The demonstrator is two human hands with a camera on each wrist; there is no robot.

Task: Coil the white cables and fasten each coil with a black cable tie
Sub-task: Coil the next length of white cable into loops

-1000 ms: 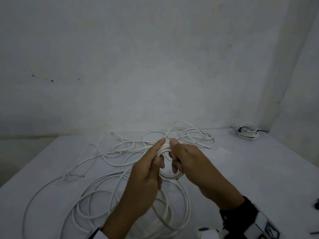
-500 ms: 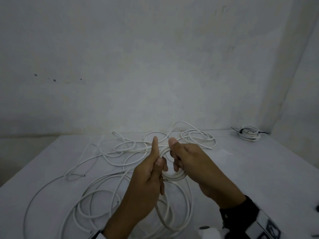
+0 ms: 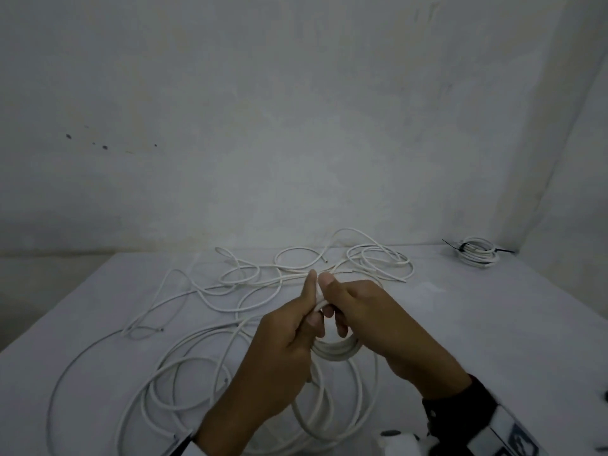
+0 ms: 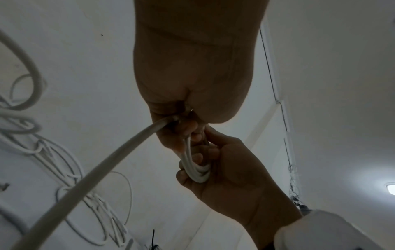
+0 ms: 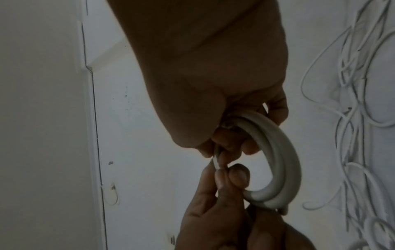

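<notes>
A small coil of white cable (image 3: 339,351) is held upright above the table between both hands. My left hand (image 3: 314,301) pinches its top left with the thumb pointing up. My right hand (image 3: 332,302) grips the top right, its fingers curled through the loop. The thumbs nearly touch. In the left wrist view the free cable (image 4: 128,147) runs out of the left fist down to the table, and the coil (image 4: 196,170) sits in the right hand's fingers. The right wrist view shows the coil (image 5: 278,152) as several turns. Long loose cable loops (image 3: 184,366) lie below.
More tangled white cable (image 3: 378,258) lies at the back of the grey table (image 3: 493,324). A finished coil with black ties (image 3: 477,253) rests in the far right corner by the wall. A black cable tie (image 4: 153,240) lies on the table.
The left thumb has swung from leaning over the coil to upright beside the right thumb. The hands have drawn closer together around the coil.
</notes>
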